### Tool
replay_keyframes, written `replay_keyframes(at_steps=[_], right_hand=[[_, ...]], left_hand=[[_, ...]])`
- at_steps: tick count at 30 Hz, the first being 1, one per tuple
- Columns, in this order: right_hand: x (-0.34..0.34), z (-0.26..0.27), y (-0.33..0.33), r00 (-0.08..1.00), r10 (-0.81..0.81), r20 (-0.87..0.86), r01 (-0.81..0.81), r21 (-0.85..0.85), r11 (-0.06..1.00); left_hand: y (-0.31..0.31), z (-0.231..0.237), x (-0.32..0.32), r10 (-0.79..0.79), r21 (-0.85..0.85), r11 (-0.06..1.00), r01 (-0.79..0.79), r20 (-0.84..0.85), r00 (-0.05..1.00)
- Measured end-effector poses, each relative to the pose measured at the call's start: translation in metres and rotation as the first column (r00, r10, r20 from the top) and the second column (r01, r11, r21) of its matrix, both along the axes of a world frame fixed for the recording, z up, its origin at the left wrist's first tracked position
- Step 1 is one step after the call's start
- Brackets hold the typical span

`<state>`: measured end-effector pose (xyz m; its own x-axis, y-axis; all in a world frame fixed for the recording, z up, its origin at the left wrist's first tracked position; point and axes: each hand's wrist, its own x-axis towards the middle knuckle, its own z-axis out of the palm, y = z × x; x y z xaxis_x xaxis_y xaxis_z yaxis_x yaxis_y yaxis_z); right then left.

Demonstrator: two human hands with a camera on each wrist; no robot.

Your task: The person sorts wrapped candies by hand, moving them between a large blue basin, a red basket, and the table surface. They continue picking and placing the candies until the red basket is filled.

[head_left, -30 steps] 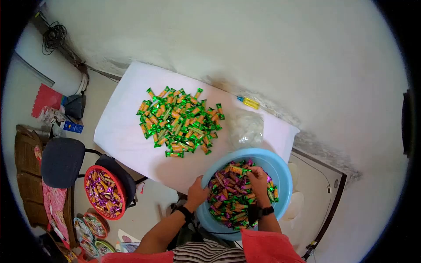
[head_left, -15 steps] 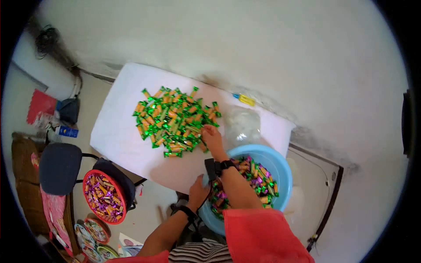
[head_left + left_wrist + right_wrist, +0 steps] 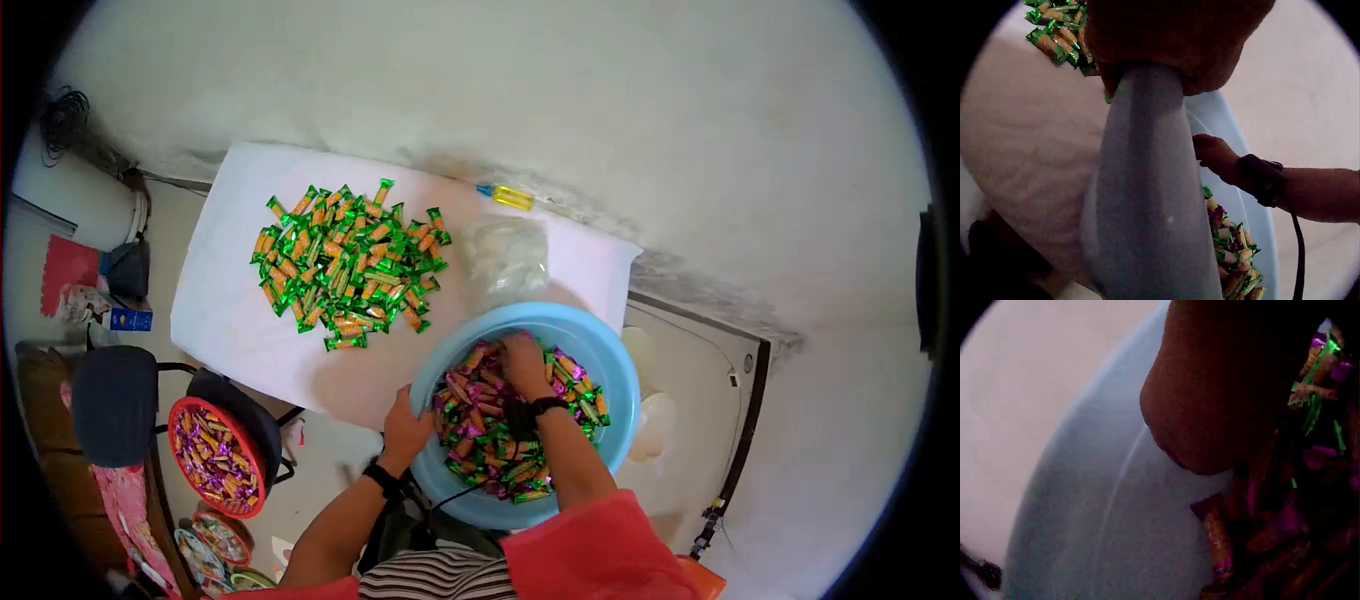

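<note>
A light-blue basin (image 3: 623, 400) holds a heap of wrapped candies (image 3: 480, 420) in purple and green wrappers. My left hand (image 3: 407, 432) grips the basin's near-left rim; the left wrist view shows that hand (image 3: 1172, 44) over the basin's wall (image 3: 1147, 187). My right hand (image 3: 524, 366) reaches down into the basin at the far side of the heap, its fingertips hidden. In the right wrist view the right hand (image 3: 1222, 394) is close over the candies, beside the basin's inner wall (image 3: 1110, 500). A pile of green-wrapped candies (image 3: 350, 265) lies on the white-covered table.
On the table (image 3: 220, 320) are a clear plastic bag (image 3: 507, 262) and a yellow bottle (image 3: 512, 197) along the wall. A red basket (image 3: 182, 470) of purple-wrapped candies sits on a dark chair (image 3: 115, 405) at left. Smaller baskets (image 3: 215, 540) stand lower left.
My right hand went from the basin, where it pinched a green-wrapped candy, over to the table pile, then back into the basin. The left hand stays on the rim. The head view has shifted.
</note>
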<state>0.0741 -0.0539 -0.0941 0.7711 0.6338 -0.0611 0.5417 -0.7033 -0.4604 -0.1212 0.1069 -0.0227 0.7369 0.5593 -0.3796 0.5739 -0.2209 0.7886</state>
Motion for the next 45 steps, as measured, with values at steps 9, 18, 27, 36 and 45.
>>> replay_keyframes(at_steps=[9,18,27,36,45], right_hand=[[-0.002,-0.044,0.008,0.944,0.211,0.252,-0.066,-0.483,0.873],[-0.008,0.033,-0.015,0.989,0.056,0.140,-0.043,-0.097,0.994],[-0.043,0.147,0.086,0.563,-0.044,-0.826,0.566,0.346,0.749],[-0.017,0.052,0.204,0.819,0.072,-0.570,0.239,0.452,0.860],[-0.013,0.078,0.027,0.751,-0.145,-0.645,0.421,0.297,0.857]], left_hand=[[-0.001,0.001,0.001,0.023,0.002,1.000,-0.023,0.001,1.000],[0.000,0.001,0.000,0.008,0.077,0.997,-0.008,-0.007,1.000],[0.000,-0.006,-0.005,-0.011,0.058,0.998,0.010,0.012,1.000],[0.003,-0.015,-0.012,-0.058,0.060,0.997,0.051,0.128,0.990],[0.004,0.008,-0.003,-0.036,-0.016,0.999,0.037,0.050,0.998]])
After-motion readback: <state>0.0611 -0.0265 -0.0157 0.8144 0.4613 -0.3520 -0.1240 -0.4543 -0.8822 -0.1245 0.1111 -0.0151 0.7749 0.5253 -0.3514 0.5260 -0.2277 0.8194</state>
